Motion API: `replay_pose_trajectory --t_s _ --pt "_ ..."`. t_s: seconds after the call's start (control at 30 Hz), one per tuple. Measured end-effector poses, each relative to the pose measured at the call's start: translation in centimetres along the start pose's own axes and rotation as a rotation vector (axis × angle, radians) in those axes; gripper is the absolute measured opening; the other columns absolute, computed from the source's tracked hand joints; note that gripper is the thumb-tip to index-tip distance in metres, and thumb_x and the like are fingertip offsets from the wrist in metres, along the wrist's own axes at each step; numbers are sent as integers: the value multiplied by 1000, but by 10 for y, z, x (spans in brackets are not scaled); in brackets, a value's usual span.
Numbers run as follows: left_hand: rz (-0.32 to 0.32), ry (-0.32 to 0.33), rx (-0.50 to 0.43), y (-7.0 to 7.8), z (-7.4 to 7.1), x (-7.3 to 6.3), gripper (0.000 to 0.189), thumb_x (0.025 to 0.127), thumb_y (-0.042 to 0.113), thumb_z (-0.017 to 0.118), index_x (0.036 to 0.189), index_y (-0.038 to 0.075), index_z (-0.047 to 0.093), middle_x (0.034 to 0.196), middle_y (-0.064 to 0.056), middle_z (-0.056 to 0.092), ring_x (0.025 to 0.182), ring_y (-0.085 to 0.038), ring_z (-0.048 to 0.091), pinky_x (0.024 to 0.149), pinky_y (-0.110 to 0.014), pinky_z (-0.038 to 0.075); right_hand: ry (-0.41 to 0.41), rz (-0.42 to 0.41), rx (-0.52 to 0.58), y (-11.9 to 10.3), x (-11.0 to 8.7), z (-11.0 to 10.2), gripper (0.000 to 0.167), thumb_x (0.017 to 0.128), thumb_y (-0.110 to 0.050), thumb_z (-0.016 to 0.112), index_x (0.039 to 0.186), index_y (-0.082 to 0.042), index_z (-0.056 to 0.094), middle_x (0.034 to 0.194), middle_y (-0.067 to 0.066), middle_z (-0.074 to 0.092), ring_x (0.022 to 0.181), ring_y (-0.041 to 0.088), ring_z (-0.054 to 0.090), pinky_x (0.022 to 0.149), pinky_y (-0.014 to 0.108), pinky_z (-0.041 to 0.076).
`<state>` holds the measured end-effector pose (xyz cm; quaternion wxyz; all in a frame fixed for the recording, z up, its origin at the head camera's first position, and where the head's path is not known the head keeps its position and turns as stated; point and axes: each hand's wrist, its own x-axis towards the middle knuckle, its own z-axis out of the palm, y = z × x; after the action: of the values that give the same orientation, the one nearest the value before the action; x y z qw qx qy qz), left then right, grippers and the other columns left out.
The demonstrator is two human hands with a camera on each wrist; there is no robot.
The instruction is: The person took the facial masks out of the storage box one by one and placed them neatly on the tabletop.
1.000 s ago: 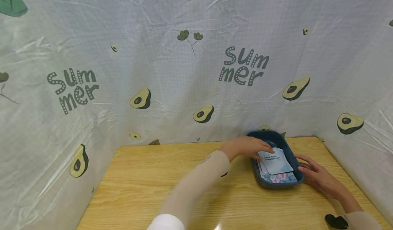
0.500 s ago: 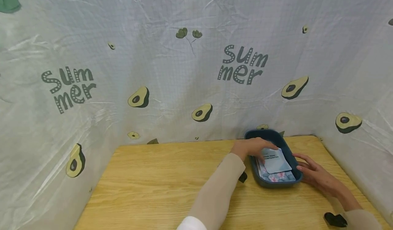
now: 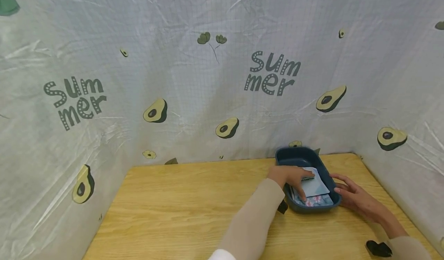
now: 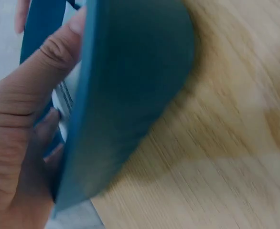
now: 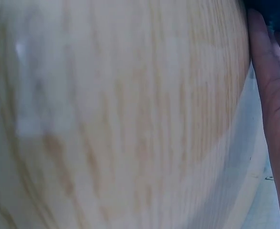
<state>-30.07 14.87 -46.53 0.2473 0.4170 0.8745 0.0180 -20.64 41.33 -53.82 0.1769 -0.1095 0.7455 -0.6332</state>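
Observation:
A dark blue plastic bin (image 3: 301, 210) stands near the table's back right. Inside lie a pale blue flat packet (image 3: 317, 186) with printed lettering and, under it, a floral packet (image 3: 317, 201). My left hand (image 3: 291, 176) reaches over the bin's left side, its thumb and forefinger spread above the packets. Seen from the left wrist, the thumb (image 4: 59, 55) lies inside the bin wall (image 4: 130, 71); other fingers bend near the packets' edges. My right hand (image 3: 362, 202) rests its fingers against the bin's right side; only part of that hand (image 5: 276, 90) shows in the right wrist view.
The wooden table (image 3: 173, 213) extends to the left of the bin. White plastic sheeting (image 3: 194, 98) with avocado and "summer" prints hangs behind and at both sides. A black wrist device (image 3: 379, 248) sits by the right sleeve.
My left hand has moved right and a little toward the front, deeper over the packets, and now covers part of the lettering. The right hand and bin have stayed put.

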Motion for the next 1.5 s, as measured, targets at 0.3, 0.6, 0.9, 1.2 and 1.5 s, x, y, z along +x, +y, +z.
replay_pose_trajectory --t_s 0.3,0.6,0.9,1.2,1.5 --pt "-89 -14 93 19 12 5 90 82 64 75 156 52 25 160 34 20 147 7 19 118 -31 28 -56 -16 40 3 -3 0 57 112 -14 39 162 -14 12 139 -15 49 122 2 58 96 28 52" --pt "38 -40 -16 7 9 8 67 96 46 68 153 54 33 159 33 23 146 10 18 115 -16 22 -32 -6 33 2 -3 2 59 112 -15 40 163 -14 11 138 -20 48 121 -3 56 94 27 52" --pt "88 -19 13 3 7 6 60 102 33 63 149 59 37 157 33 28 143 9 25 109 -17 29 -20 1 1 1 1 -1 59 112 -18 41 163 -15 13 139 -14 42 122 -5 55 95 25 51" --pt "209 42 28 -7 4 3 45 107 34 53 150 48 46 154 27 40 139 6 36 110 -16 31 -53 -40 50 3 3 -2 57 112 -13 38 163 -12 11 139 -20 50 123 1 57 95 27 52" --pt "223 119 33 -12 1 -3 41 108 30 51 148 40 53 148 21 51 124 8 49 99 -8 35 -29 -28 8 -1 2 0 59 112 -15 40 163 -14 12 138 -14 45 121 2 59 93 29 53"
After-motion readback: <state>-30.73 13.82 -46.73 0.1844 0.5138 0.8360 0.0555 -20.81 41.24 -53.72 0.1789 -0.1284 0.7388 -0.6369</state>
